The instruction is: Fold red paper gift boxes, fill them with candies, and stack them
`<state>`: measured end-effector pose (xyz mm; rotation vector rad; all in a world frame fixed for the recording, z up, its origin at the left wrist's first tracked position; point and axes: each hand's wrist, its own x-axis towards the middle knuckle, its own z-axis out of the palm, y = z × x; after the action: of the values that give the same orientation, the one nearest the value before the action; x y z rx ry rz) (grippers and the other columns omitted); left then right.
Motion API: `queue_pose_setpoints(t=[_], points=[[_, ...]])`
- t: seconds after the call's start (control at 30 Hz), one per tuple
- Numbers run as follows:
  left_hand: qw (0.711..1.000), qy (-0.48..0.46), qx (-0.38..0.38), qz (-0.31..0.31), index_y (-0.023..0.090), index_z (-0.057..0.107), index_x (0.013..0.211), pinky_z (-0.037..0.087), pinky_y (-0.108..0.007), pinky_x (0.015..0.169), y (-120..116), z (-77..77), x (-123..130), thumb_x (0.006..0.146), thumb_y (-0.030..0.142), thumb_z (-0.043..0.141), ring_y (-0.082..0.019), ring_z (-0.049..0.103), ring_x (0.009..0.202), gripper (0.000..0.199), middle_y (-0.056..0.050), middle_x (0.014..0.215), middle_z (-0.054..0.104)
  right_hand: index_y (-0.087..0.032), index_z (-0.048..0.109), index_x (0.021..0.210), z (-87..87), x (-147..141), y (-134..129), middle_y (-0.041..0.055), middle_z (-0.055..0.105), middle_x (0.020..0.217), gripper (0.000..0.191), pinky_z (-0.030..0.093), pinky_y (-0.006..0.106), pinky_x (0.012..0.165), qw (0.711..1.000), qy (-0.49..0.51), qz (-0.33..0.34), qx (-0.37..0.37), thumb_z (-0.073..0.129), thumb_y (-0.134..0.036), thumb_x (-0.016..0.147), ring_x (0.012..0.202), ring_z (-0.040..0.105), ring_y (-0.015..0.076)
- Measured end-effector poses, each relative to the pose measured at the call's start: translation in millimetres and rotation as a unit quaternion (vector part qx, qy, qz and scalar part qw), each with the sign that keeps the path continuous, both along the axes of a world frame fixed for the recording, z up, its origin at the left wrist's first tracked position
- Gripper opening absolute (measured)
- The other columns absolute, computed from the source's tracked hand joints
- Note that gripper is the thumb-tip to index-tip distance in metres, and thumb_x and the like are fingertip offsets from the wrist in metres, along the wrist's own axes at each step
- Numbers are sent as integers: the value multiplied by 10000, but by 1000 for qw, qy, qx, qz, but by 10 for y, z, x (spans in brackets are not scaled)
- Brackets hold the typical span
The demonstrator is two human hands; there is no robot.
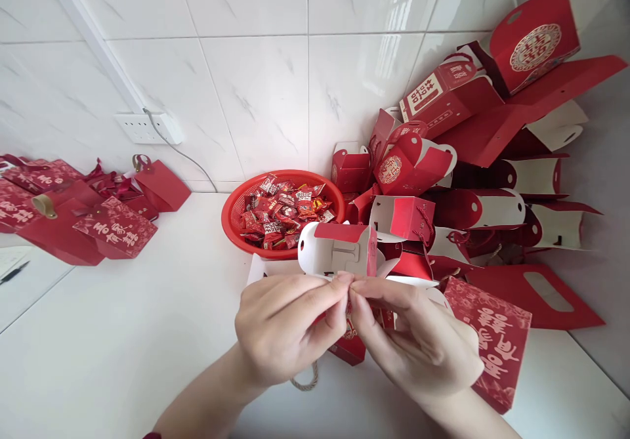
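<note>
My left hand [290,324] and my right hand [416,337] meet fingertip to fingertip in front of the box pile, both closed in a pinch. Whatever lies between the fingertips is too small or hidden to make out. Just behind them sits an open red gift box [337,249] with a white inside, its lower part covered by my hands. Under the hands part of another red box [350,350] shows. A loop of beige rope [306,381] hangs out below my left hand; where its ends go is hidden.
A red plastic basket [231,219] of wrapped candies [275,212] stands behind the hands. Many open red boxes [413,170] are piled on the right against the wall. Closed red boxes [115,229] with ribbons lie at left, near a power strip [147,128] and a pen [14,272].
</note>
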<state>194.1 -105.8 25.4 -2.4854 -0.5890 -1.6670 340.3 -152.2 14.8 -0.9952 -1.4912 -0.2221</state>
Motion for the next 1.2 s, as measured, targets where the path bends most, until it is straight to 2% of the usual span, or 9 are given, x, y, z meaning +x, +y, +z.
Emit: queue_pose_setpoints(t=[0.1,0.23,0.53,0.63,0.77,0.93,1.03,1.13,1.2], points=[[998,39,50,28,155,718,914,547,-193,539,4,26,-4,746,37,708,-98,652,541,205,12,669,713,-236,662,896,-6,-1,8,-51,732,655,197,530,175,430,1000,1,-1,-7,682,-65,801,414,622,94],[999,32,42,13,166,712,902,558,-186,554,12,32,4,756,47,705,-94,660,550,188,11,693,724,-226,648,873,-39,3,12,-45,721,637,168,507,189,408,1000,12,3,-12,683,-78,803,429,637,107],[992,-34,-103,-57,189,715,920,516,-189,473,11,-31,27,768,26,688,-71,589,503,224,7,741,728,-219,637,892,-46,3,6,-33,726,653,192,545,197,431,999,29,21,-15,684,-58,798,475,671,126],[987,-46,-136,-75,185,717,921,474,-178,423,12,-49,16,762,17,684,-55,547,473,233,3,750,722,-210,637,890,-52,-2,2,-29,725,654,198,547,195,434,999,33,25,-15,692,-50,788,467,666,122],[983,-49,-153,-84,172,719,924,451,-168,400,13,-51,3,758,12,680,-58,562,491,233,-6,756,719,-195,643,904,-61,2,10,-13,726,666,205,553,193,451,999,36,38,-15,691,-35,785,475,664,120],[993,-38,-107,-40,184,712,902,510,-175,472,6,-21,6,778,39,677,-76,619,536,195,2,760,738,-178,667,895,-26,-4,38,-8,724,658,187,535,160,448,999,15,33,21,685,-21,795,451,632,92],[1000,-6,-24,4,173,709,880,538,-180,529,17,0,-11,779,55,691,-83,652,558,156,7,756,745,-159,675,884,-14,-22,47,-4,730,657,172,536,147,465,999,6,20,37,700,-17,790,446,625,81],[995,49,77,48,163,714,880,548,-197,555,34,13,-34,762,68,718,-92,663,552,151,14,724,743,-160,674,868,-26,-34,51,-3,739,670,156,534,147,472,999,11,11,31,703,-26,793,467,647,85],[993,55,94,51,150,715,880,540,-203,549,40,14,-35,762,69,718,-93,656,540,143,8,714,742,-169,665,850,-42,-33,49,-9,737,664,136,529,153,464,1000,14,5,25,702,-47,802,471,657,92]])
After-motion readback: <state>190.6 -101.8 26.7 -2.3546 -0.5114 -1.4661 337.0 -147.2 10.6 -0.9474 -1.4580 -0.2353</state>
